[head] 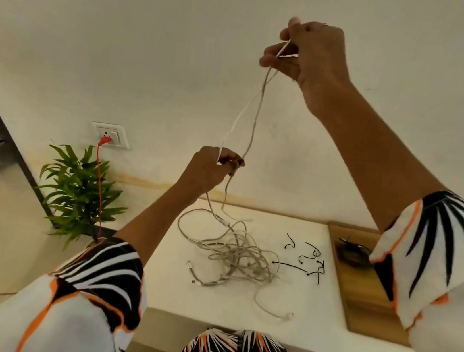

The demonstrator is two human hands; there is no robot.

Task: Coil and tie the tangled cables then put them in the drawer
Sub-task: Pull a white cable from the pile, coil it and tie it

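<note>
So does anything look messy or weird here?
Yes. The white cables lie in a knotted heap on the table, plugs sticking out. One strand is stretched up between the left hand and right hand. Black ties lie scattered beside it.

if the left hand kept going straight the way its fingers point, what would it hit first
Probably the plain cream wall. The left hand, pinching the thin white cable, points up and away from the white table; nothing else shows in that line, though depth is unclear.

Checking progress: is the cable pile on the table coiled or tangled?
Tangled: the cable pile lies in loose crossing loops, no tie on it.
</note>
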